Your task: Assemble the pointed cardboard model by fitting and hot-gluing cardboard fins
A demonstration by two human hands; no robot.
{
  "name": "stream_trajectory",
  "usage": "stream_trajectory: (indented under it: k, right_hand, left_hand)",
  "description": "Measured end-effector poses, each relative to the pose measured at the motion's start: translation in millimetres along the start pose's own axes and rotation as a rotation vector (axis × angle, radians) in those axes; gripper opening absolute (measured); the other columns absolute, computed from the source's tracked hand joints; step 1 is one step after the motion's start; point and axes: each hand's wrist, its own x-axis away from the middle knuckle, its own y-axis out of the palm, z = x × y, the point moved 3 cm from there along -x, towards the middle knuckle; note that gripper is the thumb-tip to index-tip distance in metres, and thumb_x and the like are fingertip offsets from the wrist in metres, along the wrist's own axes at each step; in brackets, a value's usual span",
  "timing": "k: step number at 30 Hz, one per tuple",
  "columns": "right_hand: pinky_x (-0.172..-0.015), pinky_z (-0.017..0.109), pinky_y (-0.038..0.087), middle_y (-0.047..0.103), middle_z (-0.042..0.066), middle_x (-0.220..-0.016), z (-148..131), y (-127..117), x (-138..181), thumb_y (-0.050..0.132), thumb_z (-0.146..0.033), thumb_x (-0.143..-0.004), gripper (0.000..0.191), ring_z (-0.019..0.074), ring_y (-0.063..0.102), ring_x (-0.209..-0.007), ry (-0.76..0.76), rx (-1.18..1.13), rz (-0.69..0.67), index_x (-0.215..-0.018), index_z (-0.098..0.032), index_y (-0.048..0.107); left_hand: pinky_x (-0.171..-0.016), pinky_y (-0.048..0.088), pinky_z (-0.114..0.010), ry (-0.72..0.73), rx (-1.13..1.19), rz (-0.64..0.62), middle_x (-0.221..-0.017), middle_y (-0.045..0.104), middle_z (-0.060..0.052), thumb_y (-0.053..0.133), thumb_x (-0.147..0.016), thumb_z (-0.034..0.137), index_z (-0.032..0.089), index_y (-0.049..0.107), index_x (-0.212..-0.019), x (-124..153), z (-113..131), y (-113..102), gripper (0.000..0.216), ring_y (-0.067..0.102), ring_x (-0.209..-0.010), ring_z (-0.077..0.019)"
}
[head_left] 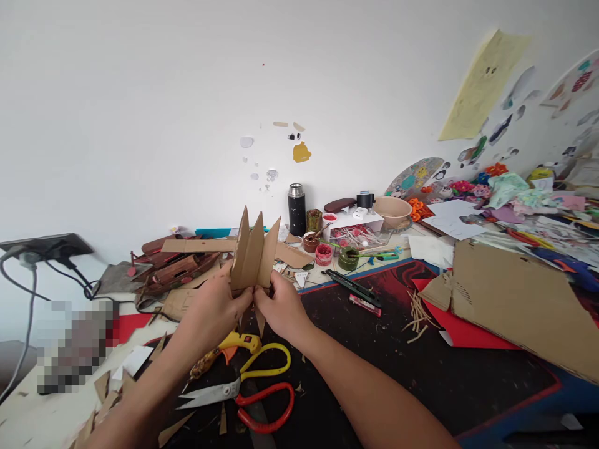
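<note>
Both hands hold up a fan of pointed brown cardboard pieces (253, 252) above the dark cutting mat (397, 355). My left hand (213, 312) pinches the lower left of the bundle, fingers closed on it. My right hand (281, 308) grips the lower right edge, thumb pressed against the cardboard. The points stand upright, and a thin tip sticks out below the hands. Under the hands lie yellow-handled scissors (262, 365) and red-handled scissors (253, 399).
A large cardboard sheet (510, 302) over red paper lies on the right. A black flask (296, 209), small jars, a bowl (393, 211) and a white box stand at the back. A brown cardboard model (175, 268) sits at left; scraps litter the near left edge. Cables hang at far left.
</note>
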Motion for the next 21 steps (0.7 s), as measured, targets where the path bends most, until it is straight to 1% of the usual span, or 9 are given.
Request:
stream_trajectory:
  k: [2,4,6,8,10,12,14,18,21]
  right_hand:
    - [-0.074,0.029,0.048,0.069,0.001,-0.087,-0.3,-0.3,0.2,0.063,-0.024,-0.092,0.010,0.0205,0.065,-0.083,-0.010,0.009,0.015,-0.101,-0.022,0.067]
    - [-0.075,0.029,0.048,0.071,0.001,-0.090,0.3,-0.8,-0.8,0.062,-0.023,-0.092,0.011,0.0207,0.066,-0.085,-0.005,0.015,0.001,-0.102,-0.022,0.067]
    - [-0.074,0.029,0.048,0.071,0.001,-0.090,1.4,-1.6,-2.4,0.062,-0.022,-0.091,0.011,0.0207,0.066,-0.084,0.016,0.012,-0.024,-0.100,-0.021,0.067]
    - [-0.071,0.029,0.048,0.070,0.000,-0.088,2.0,-2.7,-3.9,0.062,-0.023,-0.090,0.011,0.0204,0.066,-0.082,0.030,-0.013,-0.039,-0.100,-0.021,0.067]
    - [-0.067,0.027,0.046,0.070,-0.001,-0.085,1.5,-3.3,-4.5,0.063,-0.023,-0.090,0.011,0.0197,0.065,-0.079,0.026,-0.055,-0.051,-0.100,-0.021,0.068]
    - [-0.064,0.027,0.045,0.069,-0.001,-0.083,0.7,-3.1,-4.3,0.062,-0.023,-0.090,0.011,0.0189,0.064,-0.076,0.014,-0.106,-0.062,-0.099,-0.021,0.068]
    - [-0.063,0.026,0.046,0.068,-0.002,-0.080,0.1,-2.1,-3.7,0.061,-0.024,-0.091,0.011,0.0183,0.063,-0.073,0.017,-0.164,-0.086,-0.099,-0.022,0.068]
    - [-0.058,0.026,0.046,0.062,-0.003,-0.074,-0.9,-1.1,-2.8,0.061,-0.029,-0.096,0.012,0.0175,0.059,-0.065,0.050,-0.279,-0.148,-0.104,-0.024,0.068]
    - [-0.054,0.025,0.045,0.062,-0.002,-0.075,-1.7,-3.8,-4.1,0.062,-0.034,-0.097,0.013,0.0170,0.057,-0.063,0.055,-0.307,-0.138,-0.104,-0.023,0.067]
  left_hand:
    - [-0.071,0.051,-0.038,-0.041,-0.106,0.030,-0.096,0.077,-0.011,0.049,-0.087,0.034,0.018,0.063,-0.120,2.2,0.0,3.4,0.040,0.072,-0.082,-0.0328]
    - [-0.070,0.051,-0.039,-0.068,-0.148,0.041,-0.095,0.077,-0.013,0.048,-0.086,0.034,0.017,0.062,-0.125,1.8,-1.5,6.8,0.045,0.073,-0.083,-0.0349]
    - [-0.074,0.052,-0.039,-0.049,-0.076,0.016,-0.097,0.078,-0.013,0.048,-0.085,0.036,0.017,0.062,-0.124,-1.5,-3.4,9.0,0.046,0.074,-0.086,-0.0347]
    - [-0.076,0.054,-0.039,-0.026,0.051,-0.012,-0.096,0.078,-0.010,0.051,-0.084,0.040,0.018,0.064,-0.116,-6.0,-5.9,7.7,0.041,0.074,-0.086,-0.0326]
    - [-0.074,0.055,-0.037,-0.038,0.159,-0.039,-0.092,0.077,-0.007,0.056,-0.082,0.044,0.019,0.065,-0.106,-10.2,-9.6,3.5,0.036,0.072,-0.081,-0.0301]
    - [-0.070,0.055,-0.036,-0.071,0.234,-0.064,-0.088,0.076,-0.005,0.061,-0.079,0.046,0.020,0.065,-0.099,-13.2,-14.2,-1.1,0.034,0.070,-0.078,-0.0287]
    - [-0.070,0.055,-0.035,-0.095,0.302,-0.089,-0.088,0.076,-0.005,0.065,-0.077,0.046,0.019,0.065,-0.100,-14.9,-18.6,-4.3,0.036,0.070,-0.079,-0.0283]
    - [-0.073,0.057,-0.036,-0.121,0.394,-0.110,-0.095,0.078,-0.006,0.069,-0.077,0.046,0.017,0.066,-0.107,-15.9,-23.1,-7.1,0.042,0.071,-0.083,-0.0282]
    - [-0.073,0.059,-0.036,-0.123,0.412,-0.126,-0.094,0.079,-0.006,0.070,-0.077,0.047,0.016,0.067,-0.111,-15.1,-20.9,-8.7,0.046,0.072,-0.085,-0.0296]
